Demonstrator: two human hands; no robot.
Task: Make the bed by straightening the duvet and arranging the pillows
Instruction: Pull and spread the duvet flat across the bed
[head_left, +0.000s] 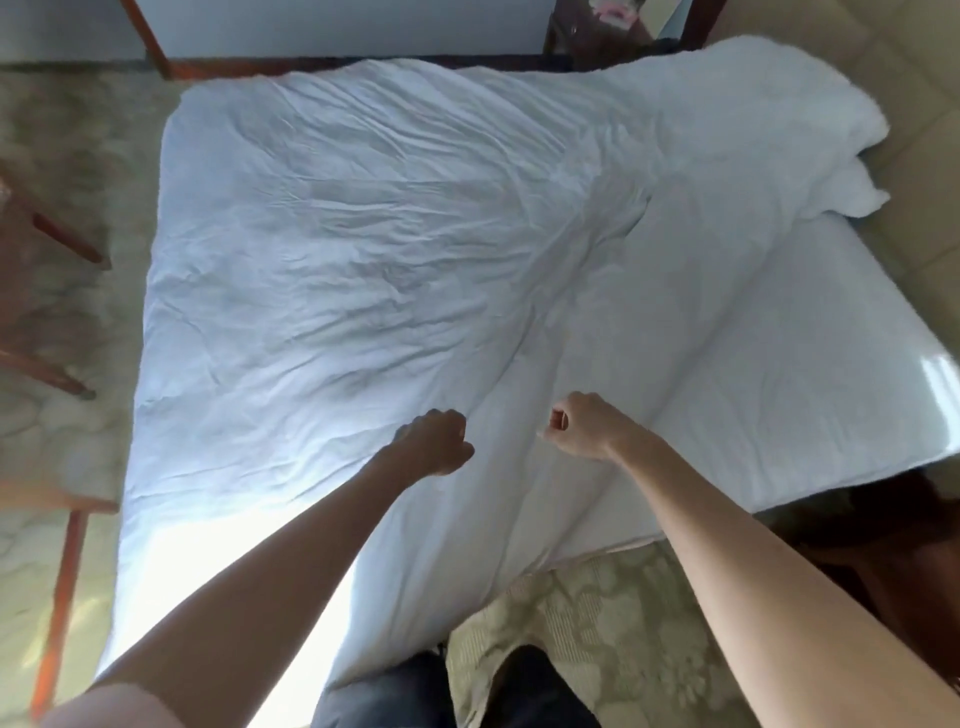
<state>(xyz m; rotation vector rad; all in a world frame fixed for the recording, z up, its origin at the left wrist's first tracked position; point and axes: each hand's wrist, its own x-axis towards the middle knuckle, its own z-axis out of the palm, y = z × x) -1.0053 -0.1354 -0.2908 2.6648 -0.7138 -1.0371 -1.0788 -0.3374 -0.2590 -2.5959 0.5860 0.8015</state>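
A white, wrinkled duvet (363, 260) covers most of the bed and hangs over the near edge. Its far right corner (810, 130) is bunched up against a beige padded surface. To the right, a strip of white sheet on the mattress (805, 374) lies uncovered. My left hand (434, 441) is a closed fist pinching duvet fabric near the bed's near side. A short gap to its right, my right hand (579, 423) is also fisted on the duvet. Creases run from between the hands toward the far right. No pillow is visible.
Wooden chair legs (57, 239) and a red-brown wooden rail (60, 597) stand on the left over patterned carpet (597, 623). Dark wooden furniture (883, 551) sits at the right by the bed's corner. A wooden frame (150, 41) runs along the far side. My dark trousers (395, 696) show at the bottom.
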